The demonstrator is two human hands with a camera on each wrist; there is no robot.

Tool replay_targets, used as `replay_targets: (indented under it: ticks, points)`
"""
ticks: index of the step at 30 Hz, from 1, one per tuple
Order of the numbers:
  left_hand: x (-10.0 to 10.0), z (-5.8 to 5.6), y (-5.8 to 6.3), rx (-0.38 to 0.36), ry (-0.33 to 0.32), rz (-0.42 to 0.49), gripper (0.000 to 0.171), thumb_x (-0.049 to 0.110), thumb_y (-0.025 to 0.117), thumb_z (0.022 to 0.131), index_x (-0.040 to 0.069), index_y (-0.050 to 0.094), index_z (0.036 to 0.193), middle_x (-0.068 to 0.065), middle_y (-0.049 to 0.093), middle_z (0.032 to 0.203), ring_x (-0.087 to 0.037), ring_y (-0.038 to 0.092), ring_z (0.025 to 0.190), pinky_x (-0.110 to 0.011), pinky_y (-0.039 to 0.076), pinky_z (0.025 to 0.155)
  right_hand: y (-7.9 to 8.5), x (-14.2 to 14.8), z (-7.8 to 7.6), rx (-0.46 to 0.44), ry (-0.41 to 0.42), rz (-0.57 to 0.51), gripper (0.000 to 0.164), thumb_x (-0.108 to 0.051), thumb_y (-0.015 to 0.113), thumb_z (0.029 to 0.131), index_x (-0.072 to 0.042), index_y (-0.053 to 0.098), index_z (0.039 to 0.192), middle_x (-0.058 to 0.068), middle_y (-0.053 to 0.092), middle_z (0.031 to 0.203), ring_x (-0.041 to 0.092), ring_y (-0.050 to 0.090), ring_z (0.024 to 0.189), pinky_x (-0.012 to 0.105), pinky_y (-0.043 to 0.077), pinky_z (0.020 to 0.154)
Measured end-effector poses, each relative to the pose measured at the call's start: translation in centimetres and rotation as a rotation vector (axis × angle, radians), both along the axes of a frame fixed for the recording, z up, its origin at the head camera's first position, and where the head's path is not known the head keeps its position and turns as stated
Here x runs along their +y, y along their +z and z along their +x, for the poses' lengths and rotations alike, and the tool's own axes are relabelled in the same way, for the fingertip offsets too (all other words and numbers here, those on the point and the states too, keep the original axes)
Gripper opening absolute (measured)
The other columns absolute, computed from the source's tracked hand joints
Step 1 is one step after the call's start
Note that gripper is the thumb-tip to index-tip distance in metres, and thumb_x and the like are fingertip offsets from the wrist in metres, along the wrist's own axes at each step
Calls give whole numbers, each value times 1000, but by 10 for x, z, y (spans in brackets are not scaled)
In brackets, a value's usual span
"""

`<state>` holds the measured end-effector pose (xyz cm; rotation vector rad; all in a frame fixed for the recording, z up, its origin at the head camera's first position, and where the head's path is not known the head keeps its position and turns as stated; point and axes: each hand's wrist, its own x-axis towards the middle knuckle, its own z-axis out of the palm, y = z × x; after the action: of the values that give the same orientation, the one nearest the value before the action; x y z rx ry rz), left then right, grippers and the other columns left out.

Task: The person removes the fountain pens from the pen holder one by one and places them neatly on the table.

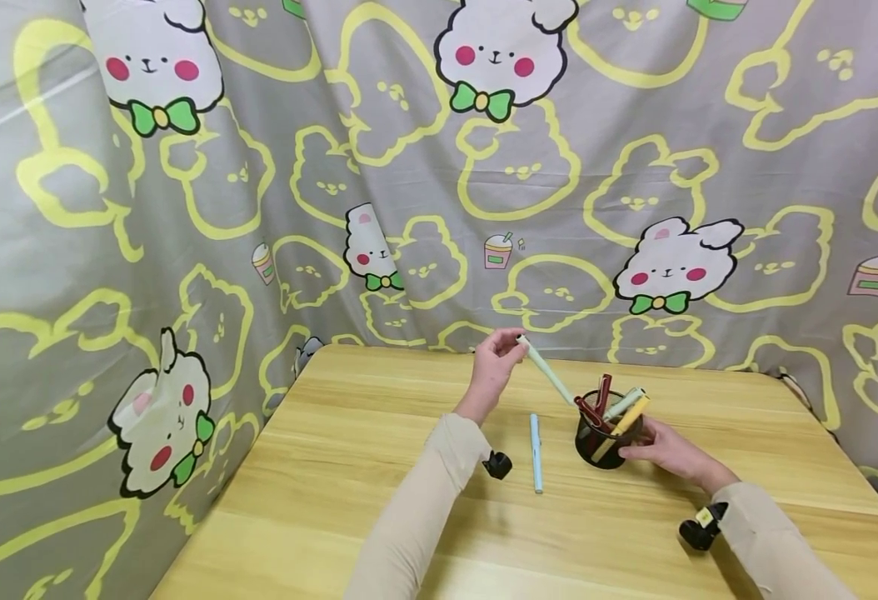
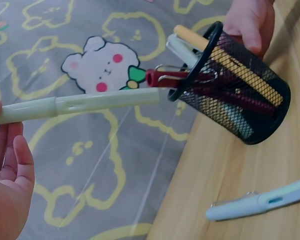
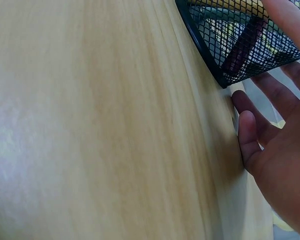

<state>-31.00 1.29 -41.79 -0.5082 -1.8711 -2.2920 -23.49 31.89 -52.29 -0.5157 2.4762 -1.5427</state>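
Note:
My left hand pinches one end of a pale green pen. That pen slants down, its free end close to the rim of a black mesh pen holder, as the left wrist view also shows. Two dark red pens, another pale green pen and a yellow pen stand tilted in the holder. My right hand holds the holder's right side, thumb in front and fingers behind it. Between my arms, a light blue pen lies on the table.
The pen holder stands on a light wooden table. A grey curtain with yellow outlines and white cartoon animals hangs behind the table and along its left side. Small black cameras sit at both wrists.

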Motion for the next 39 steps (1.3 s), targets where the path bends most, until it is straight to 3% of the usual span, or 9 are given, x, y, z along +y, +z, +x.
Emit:
replay_targets:
  ticks: [3, 7, 17, 21, 26, 27, 31, 36, 39]
  points:
    - [-8, -2, 0, -14, 8, 23, 24, 0, 66, 85, -6, 64, 109, -1, 65, 90, -8, 59, 75, -21, 50, 67, 0, 1, 0, 4, 4, 5, 61, -16, 68, 88, 9, 38, 135, 30, 46, 132, 37, 44, 120, 27, 42, 94]
    - [-19, -4, -4, -42, 16, 34, 25, 1, 65, 86, -6, 63, 111, -2, 64, 92, -8, 59, 77, -24, 50, 69, -1, 1, 0, -3, 5, -4, 61, -16, 68, 88, 9, 38, 135, 29, 48, 131, 26, 49, 116, 24, 42, 92]
    - [-37, -2, -24, -154, 48, -49, 27, -5, 61, 84, -7, 62, 111, 0, 65, 86, -8, 57, 74, -30, 52, 72, -1, 5, 3, 10, -9, 1, 59, -15, 68, 88, 9, 40, 134, 30, 48, 129, 3, 50, 108, 21, 42, 90]
    - [-41, -1, -34, -190, 51, -57, 27, -5, 60, 85, -6, 63, 112, -11, 67, 93, -8, 58, 75, -34, 53, 74, 1, 4, 2, 20, -13, 22, 56, -16, 68, 88, 9, 42, 132, 30, 49, 127, 15, 51, 110, 20, 41, 88]
    - [-47, 0, -44, -200, 46, -83, 26, -3, 58, 88, -5, 63, 114, -20, 65, 101, -12, 60, 79, -28, 51, 70, 2, 0, 1, 23, -20, 57, 57, -17, 68, 88, 9, 42, 132, 29, 50, 126, 36, 48, 114, 23, 42, 88]
    - [-49, 3, -42, -201, 38, -95, 26, -3, 58, 89, -6, 62, 115, -20, 65, 101, -19, 61, 81, -28, 51, 70, 2, 0, 1, 21, -21, 58, 58, -17, 68, 88, 10, 41, 132, 29, 50, 126, 37, 48, 115, 23, 42, 89]
    - [-52, 4, -45, -209, 2, -114, 27, -3, 58, 91, -8, 59, 118, -22, 64, 103, -23, 61, 85, -28, 51, 73, 3, -2, 2, 16, -23, 57, 60, -16, 68, 88, 12, 39, 132, 30, 50, 126, 39, 48, 115, 29, 43, 92]
    - [-52, 4, -53, -232, 1, -84, 28, 0, 59, 92, -4, 58, 120, -29, 59, 112, -11, 59, 82, -32, 52, 78, 3, -5, 2, 23, -26, 79, 65, -19, 69, 87, 10, 36, 135, 31, 47, 130, 47, 44, 119, 49, 40, 97]
    - [-52, 5, -55, -256, 6, -53, 28, -1, 58, 92, -3, 58, 120, -30, 58, 111, -12, 59, 81, -30, 52, 77, 1, -8, 2, 31, -28, 93, 66, -22, 70, 86, 7, 38, 136, 28, 47, 131, 45, 43, 121, 44, 41, 96]
